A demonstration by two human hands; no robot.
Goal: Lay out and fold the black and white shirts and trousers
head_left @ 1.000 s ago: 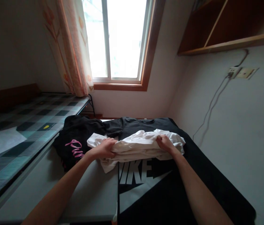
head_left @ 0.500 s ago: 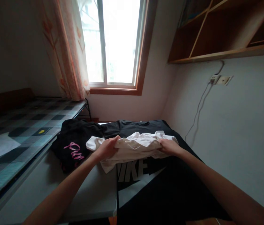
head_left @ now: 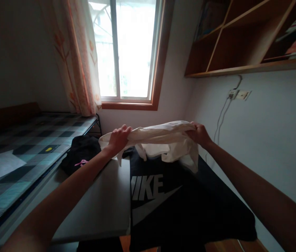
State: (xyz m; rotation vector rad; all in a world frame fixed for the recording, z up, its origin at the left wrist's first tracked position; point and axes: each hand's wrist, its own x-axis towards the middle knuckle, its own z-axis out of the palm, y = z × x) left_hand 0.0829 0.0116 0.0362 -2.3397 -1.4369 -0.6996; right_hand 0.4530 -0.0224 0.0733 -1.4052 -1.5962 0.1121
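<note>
- My left hand (head_left: 120, 138) is closed around a bunched part of a thin, creased white cloth garment (head_left: 160, 134), near its left end; a loose end pokes out past my knuckles.
- My right hand (head_left: 200, 134) grips the opposite end, the fabric gathered between thumb and fingers.
- The white garment is stretched between my two hands, above a large black cloth shirt (head_left: 205, 206) with grey "NIKE" lettering and a pale swoosh. Its folds and corners hang down in uneven flaps; I cannot tell whether the lowest ones touch the black shirt.
- The black shirt lies across the pale, smooth-topped table (head_left: 100, 213) and reaches past its near edge. On the left, just behind my forearm, sits a crumpled black cloth garment (head_left: 81, 148) with pink lettering.
- I judge the white garment to be light and very soft — no stiffness of its own, so it sags wherever I do not support it. It looks unlikely to break or slip, though it should crease easily.
- The best hold, I think, is at two far-apart points along the upper edge, such as the shoulders or hem corners — which part I have now, the bunching hides.
</note>
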